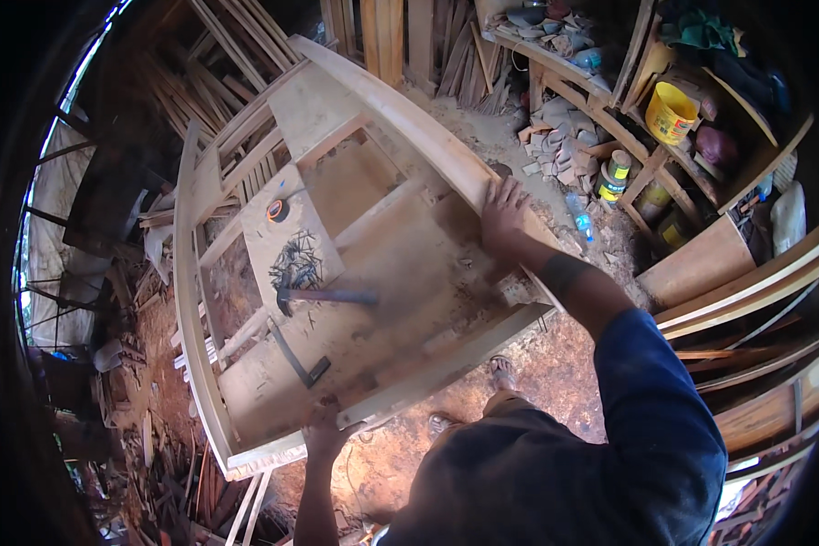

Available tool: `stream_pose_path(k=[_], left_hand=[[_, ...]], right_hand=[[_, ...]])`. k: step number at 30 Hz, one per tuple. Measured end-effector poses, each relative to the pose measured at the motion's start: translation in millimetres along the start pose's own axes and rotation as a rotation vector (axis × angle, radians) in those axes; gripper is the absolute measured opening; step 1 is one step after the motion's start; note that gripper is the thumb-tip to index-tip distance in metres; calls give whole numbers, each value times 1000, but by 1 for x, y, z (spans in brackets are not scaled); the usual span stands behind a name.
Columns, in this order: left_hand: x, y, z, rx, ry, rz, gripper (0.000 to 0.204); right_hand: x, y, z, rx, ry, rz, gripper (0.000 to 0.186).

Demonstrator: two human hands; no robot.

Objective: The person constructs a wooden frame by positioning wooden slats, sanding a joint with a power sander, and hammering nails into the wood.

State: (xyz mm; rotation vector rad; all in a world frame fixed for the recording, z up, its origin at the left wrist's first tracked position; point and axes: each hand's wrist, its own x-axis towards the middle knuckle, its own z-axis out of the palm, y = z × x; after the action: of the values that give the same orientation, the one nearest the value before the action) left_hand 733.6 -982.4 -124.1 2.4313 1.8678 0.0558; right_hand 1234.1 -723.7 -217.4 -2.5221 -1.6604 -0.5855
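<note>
A large wooden frame [387, 86] with raised side rails and inner boards lies in front of me. My right hand [505, 214] grips its right side rail, fingers wrapped over the top. At the near rail, my left hand [323, 429] holds the edge, its fingers reaching over to the inside and partly blurred. Inside the frame, a hammer [337, 296] lies beside a pile of nails [296, 264] on a board. Beyond the nails sits an orange and black tape measure [278, 210]. A try square [311, 371] rests flat near my left hand.
Wood strips [223, 45] lean at the back left. On the right, shelves hold a yellow bucket [672, 111]; tins [613, 177] and a plastic bottle [579, 217] stand or lie on the floor near offcuts. Long planks [746, 287] are stacked at the right.
</note>
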Motion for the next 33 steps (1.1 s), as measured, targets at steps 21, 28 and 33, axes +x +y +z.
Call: stream_pose_path(k=[21,28,33], left_hand=[[-5,-14,10,-46,-131,-87,64],[-12,-29,22,-13,-126,-65,72],[-7,-22,10,41,-50,46,71]], right_hand=[[23,68,-47,1113,-441,-310,92],[-78,160,-95,1286,-736,-251,103],[-123,191,-128,1355,-829,-226,107]])
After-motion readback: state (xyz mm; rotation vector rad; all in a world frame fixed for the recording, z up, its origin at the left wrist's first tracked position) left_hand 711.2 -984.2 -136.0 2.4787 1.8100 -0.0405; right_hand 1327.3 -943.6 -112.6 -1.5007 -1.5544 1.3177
